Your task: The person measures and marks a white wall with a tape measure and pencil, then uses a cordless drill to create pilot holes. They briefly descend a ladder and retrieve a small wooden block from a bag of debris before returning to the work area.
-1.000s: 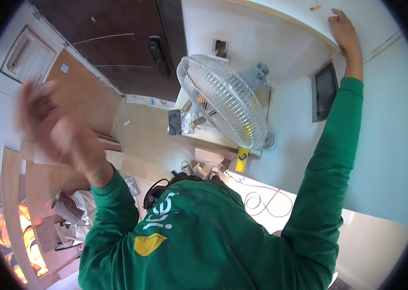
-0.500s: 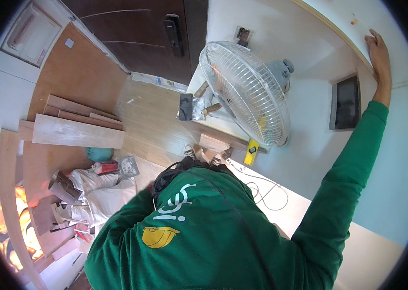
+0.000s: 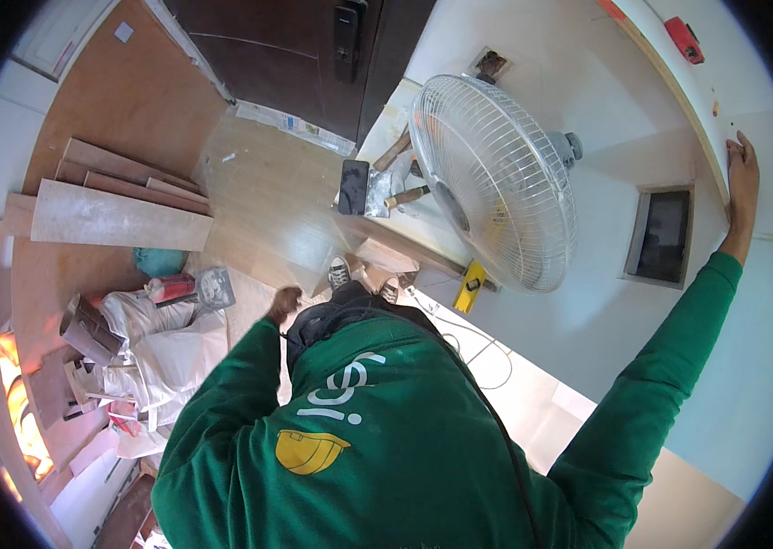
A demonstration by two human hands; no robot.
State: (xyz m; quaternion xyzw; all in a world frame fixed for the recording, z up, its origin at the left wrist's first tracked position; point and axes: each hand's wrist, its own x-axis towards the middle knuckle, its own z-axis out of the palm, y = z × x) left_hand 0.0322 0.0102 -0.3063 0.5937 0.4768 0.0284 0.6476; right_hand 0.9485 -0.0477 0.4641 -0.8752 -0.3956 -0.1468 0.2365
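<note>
My right hand reaches far out to the right and rests at the wood-coloured edge of a high white surface. Its fingers are stretched out, and I see nothing held in it. Farther along that surface lies a red tape measure. My left hand hangs low beside my waist, dark and smeared, so its fingers do not show clearly. A large wire-caged fan stands on a white ledge between my body and the wall, nearer to my right arm.
A black phone and wooden-handled tools lie on the ledge. Below it is a yellow level, with a cable on the floor. Planks and white sacks crowd the left. A dark door stands ahead.
My view has shifted, bringing the red tape measure into sight. My left hand has come out from beside my waist. The right hand stays at the high edge.
</note>
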